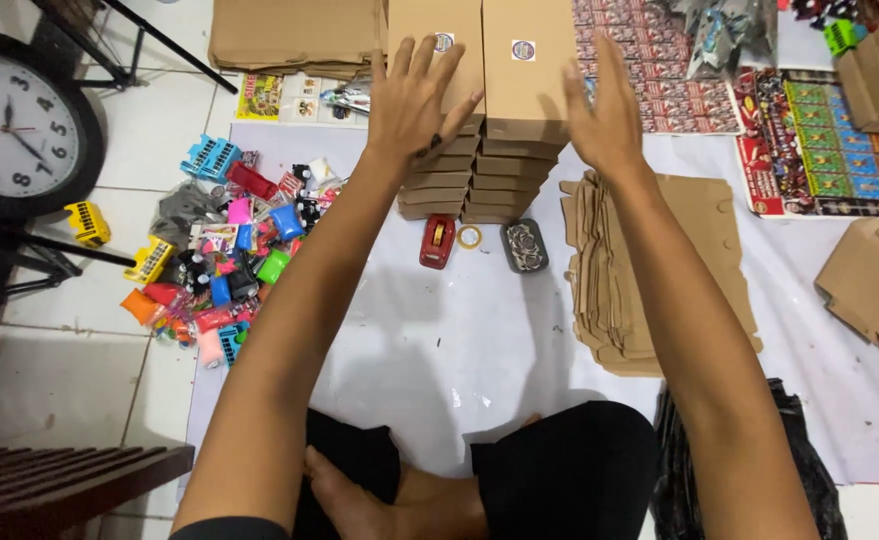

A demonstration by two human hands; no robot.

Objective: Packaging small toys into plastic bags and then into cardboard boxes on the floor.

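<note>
Head view: the left hand (414, 105) lies flat, fingers spread, on the left stack of boxes (437, 150) far across the white sheet (459, 340). The right hand (604, 115), fingers open and straight, presses the side of the right stack (519, 140). Near the stacks lie a red tape dispenser (437, 241) and flat cardboard (649, 270) to the right; toys (219, 260) are heaped left.

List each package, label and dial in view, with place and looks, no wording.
Two stacks of closed brown cardboard boxes, top centre, between left hand and right hand.
Round white stickers on the top boxes.
Flat brown box blanks, right.
Round black-rimmed wall clock, left.
</note>
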